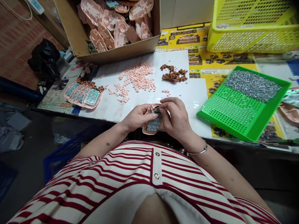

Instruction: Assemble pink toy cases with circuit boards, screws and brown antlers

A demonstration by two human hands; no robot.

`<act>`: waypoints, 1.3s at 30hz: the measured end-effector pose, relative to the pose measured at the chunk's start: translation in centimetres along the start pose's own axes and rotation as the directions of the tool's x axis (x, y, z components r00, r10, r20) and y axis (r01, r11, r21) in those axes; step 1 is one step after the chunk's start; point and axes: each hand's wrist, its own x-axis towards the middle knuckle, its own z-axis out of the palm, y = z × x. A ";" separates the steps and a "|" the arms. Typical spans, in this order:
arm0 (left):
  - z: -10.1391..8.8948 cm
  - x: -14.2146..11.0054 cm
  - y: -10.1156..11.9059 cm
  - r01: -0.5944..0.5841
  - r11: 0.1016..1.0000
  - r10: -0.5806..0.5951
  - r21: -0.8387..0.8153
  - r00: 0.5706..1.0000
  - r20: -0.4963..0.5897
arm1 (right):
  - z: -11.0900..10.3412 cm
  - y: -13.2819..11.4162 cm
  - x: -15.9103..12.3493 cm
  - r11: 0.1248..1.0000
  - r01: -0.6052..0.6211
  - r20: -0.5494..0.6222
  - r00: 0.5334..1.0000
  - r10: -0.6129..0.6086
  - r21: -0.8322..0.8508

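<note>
White sheets (197, 93) and yellow printed card (206, 71) cover the bench (53, 101). A cardboard box (119, 55) of pink casings (121, 34) fills the far left, a yellow basket (254, 42) the far right. Nearer lie scattered small pink pieces (139, 76) and brown parts (175, 77). Overlapping filled shells (85, 97) rest at left; a green tray (230, 116) of metal bits (252, 84) sits at right.

At the near edge, my left fingers (149, 117) are closed on a pink shell (149, 133) holding a board (153, 125). My right fingers (170, 106) curl over its far end, tips almost together, partly hiding it; I can't tell whether they pinch anything.
</note>
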 end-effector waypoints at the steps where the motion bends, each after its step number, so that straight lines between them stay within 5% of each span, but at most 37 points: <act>1: 0.0 0.0 0.0 0.002 1.000 -0.002 -0.011 1.000 -0.004 | -0.1 0.0 0.0 1.000 -0.009 -0.001 1.000 0.009 -0.003; 5: -0.1 0.2 0.3 0.011 0.995 -0.014 -0.103 0.999 -0.028 | -0.5 0.1 -0.4 1.000 0.002 0.019 1.000 -0.003 0.029; 14: -0.5 0.6 0.3 0.006 0.991 -0.016 -0.130 0.997 -0.076 | -0.5 -0.1 -1.5 0.980 0.135 0.344 0.936 -0.079 -0.144; 23: -0.1 0.7 -0.3 0.040 0.947 -0.074 -0.318 0.993 -0.094 | 0.2 0.1 -1.6 0.973 0.142 0.295 0.952 -0.083 -0.183; 31: 0.0 0.5 -0.3 0.059 0.945 -0.059 -0.321 0.998 0.010 | 0.9 0.6 -2.2 0.980 0.104 0.222 0.973 -0.065 -0.171; 35: 0.5 1.3 -0.8 0.024 0.957 -0.037 -0.288 0.998 -0.042 | 1.2 1.7 -2.4 0.995 0.021 0.249 0.969 0.004 -0.099; 39: 0.3 2.1 -1.3 0.129 0.942 -0.139 -0.311 0.990 -0.012 | 1.2 3.6 -2.8 0.986 -0.154 0.209 0.968 0.138 0.064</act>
